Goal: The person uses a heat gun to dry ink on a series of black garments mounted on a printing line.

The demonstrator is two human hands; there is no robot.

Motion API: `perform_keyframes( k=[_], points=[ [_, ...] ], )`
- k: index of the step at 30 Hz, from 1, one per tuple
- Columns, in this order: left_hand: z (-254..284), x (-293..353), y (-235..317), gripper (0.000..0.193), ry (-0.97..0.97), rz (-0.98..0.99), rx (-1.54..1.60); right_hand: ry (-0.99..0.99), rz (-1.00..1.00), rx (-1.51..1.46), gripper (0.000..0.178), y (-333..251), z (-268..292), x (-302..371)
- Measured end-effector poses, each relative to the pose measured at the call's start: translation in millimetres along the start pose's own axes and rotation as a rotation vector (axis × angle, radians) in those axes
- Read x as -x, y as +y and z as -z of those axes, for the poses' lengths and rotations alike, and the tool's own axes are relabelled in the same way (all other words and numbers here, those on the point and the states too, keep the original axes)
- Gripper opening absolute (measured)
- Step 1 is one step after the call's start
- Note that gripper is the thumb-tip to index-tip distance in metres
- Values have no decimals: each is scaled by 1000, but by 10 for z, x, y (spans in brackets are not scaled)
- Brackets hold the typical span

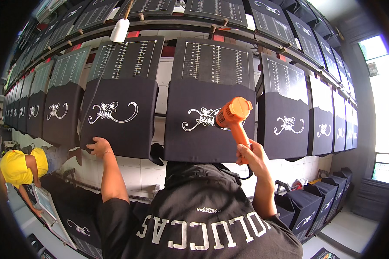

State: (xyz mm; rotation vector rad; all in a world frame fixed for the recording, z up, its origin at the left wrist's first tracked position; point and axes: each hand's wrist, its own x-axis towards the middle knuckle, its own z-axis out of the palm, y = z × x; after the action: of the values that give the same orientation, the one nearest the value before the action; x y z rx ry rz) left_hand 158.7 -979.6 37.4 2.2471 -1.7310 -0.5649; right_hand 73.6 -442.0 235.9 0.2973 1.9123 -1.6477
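Note:
My right hand (255, 155) is wrapped round the grip of an orange heat gun (237, 113). The dark nozzle of the gun points left, over the white swirling print (199, 119) on a black shirt (209, 144), and hides the print's right part. A black cord (240, 176) trails from the grip. My left hand (100, 146) rests with its fingers apart at the lower left edge of the neighbouring black shirt (121, 140), below its white print (112, 111). Both shirts are stretched over flat boards marked with ruled scales (216, 60).
More boards with printed black shirts (285, 116) run in rows left and right. A long rail (190, 22) crosses behind them, with a white paddle-shaped thing (120, 30) by it. At lower left, a person in a yellow top (19, 167) bends over a frame (49, 207). Several covered boards (307, 203) stand at lower right.

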Motion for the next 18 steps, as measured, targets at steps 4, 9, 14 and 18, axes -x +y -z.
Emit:
perform_keyframes(
  k=[4, 9, 14, 18],
  points=[
    [8, 17, 31, 68, 0, 13, -10, -20, -31, -8, 35, -71, -25, -13],
    [-172, -187, -101, 69, 70, 1, -59, 19, 5, 61, 40, -63, -106, -52],
    [-195, -241, -134, 69, 66, -5, -66, -21, -57, 35, 38, -134, -30, -75],
    [-116, -130, -57, 69, 37, 3, -84, -16, -25, 90, 40, -128, -127, -96]
  ],
)
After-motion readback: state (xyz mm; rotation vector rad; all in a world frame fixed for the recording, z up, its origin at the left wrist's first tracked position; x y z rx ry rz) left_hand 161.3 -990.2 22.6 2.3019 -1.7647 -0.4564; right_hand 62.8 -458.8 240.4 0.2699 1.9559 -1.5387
